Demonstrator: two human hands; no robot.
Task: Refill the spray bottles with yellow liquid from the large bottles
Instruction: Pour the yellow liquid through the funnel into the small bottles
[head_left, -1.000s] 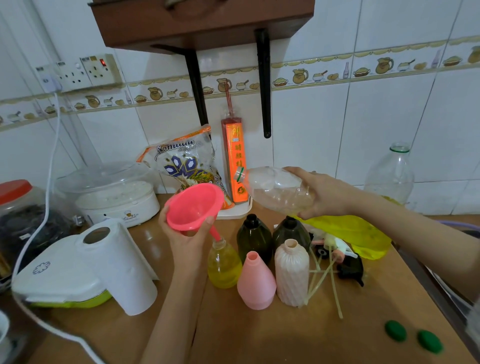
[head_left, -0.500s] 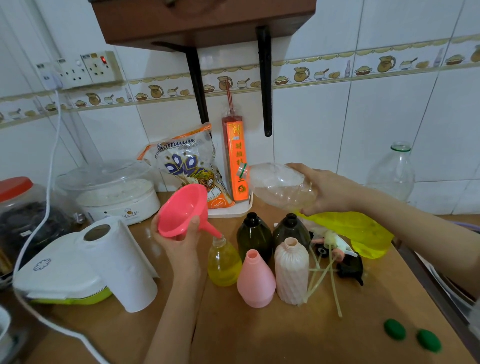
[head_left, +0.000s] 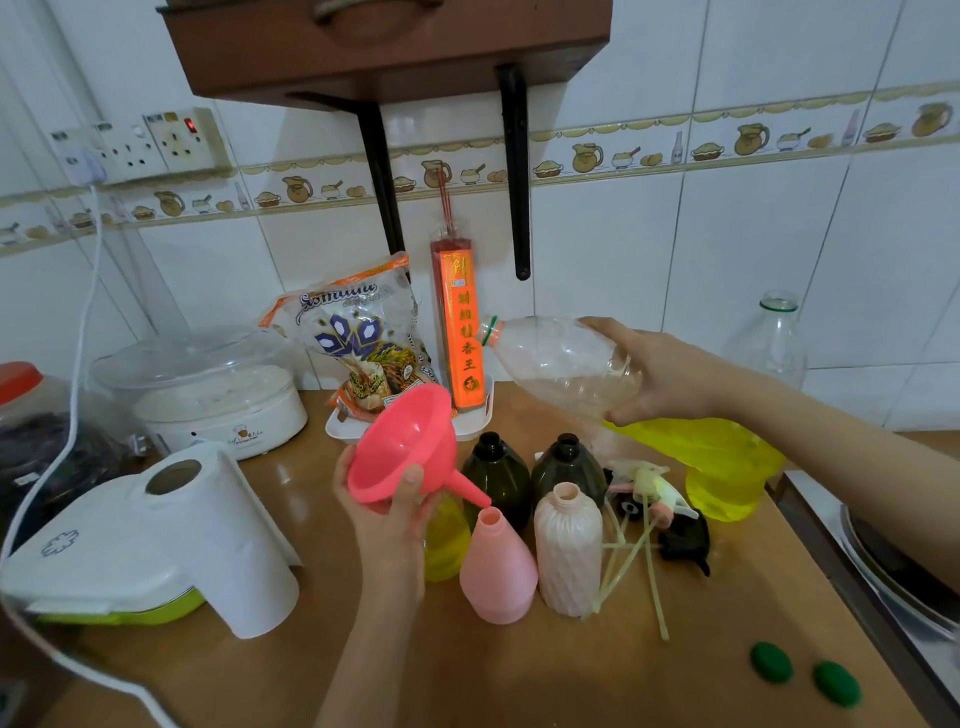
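Observation:
My left hand (head_left: 387, 512) grips a pink funnel (head_left: 405, 447), tilted, with its spout tip just above the mouth of the pink spray bottle (head_left: 497, 569). My right hand (head_left: 660, 379) holds a large clear bottle (head_left: 561, 361) on its side, neck pointing left; it looks nearly empty. A yellow-filled spray bottle (head_left: 447, 540) stands partly hidden behind my left hand. Beside the pink one stands a ribbed pale bottle (head_left: 569, 551), and behind them two dark bottles (head_left: 496, 475), all uncapped. Spray heads with tubes (head_left: 649, 499) lie to the right.
A second large clear bottle (head_left: 769, 343) stands at the back right by the wall. A yellow plastic bag (head_left: 722, 462), two green caps (head_left: 771, 661), a paper towel roll (head_left: 228, 540), a white cooker (head_left: 208, 395) and an orange box (head_left: 461, 327) sit around. The counter edge runs along the right.
My left hand lifted the funnel off the yellow bottle and carried it right, its spout now over the pink bottle's mouth. My right hand keeps the clear bottle on its side.

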